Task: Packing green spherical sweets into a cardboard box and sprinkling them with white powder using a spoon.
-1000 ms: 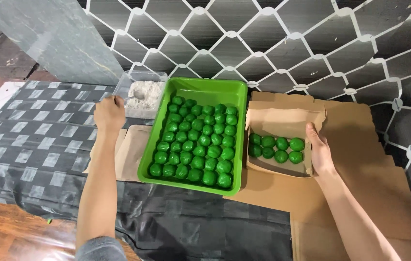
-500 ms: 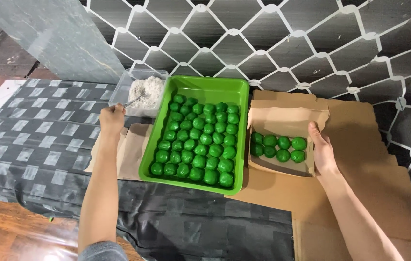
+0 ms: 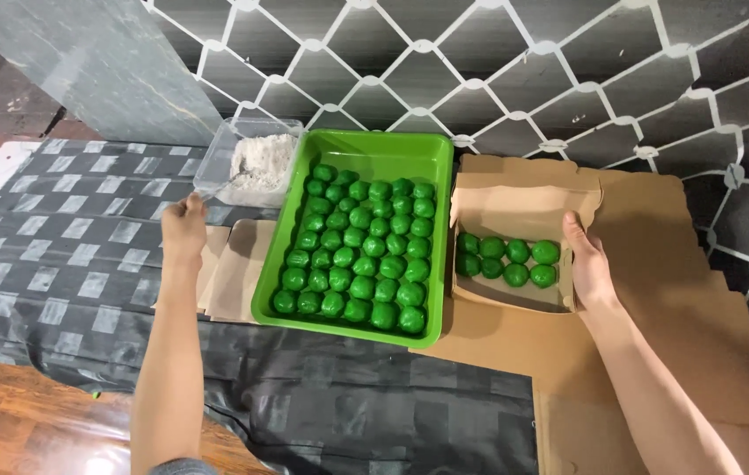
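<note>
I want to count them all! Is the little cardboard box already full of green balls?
No, the cardboard box has green balls only along its near side; the rest is bare.

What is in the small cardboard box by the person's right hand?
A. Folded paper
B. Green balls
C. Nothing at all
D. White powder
B: the box beside the right hand holds a few green balls in two short rows, the same kind that fill the green tray.
</note>
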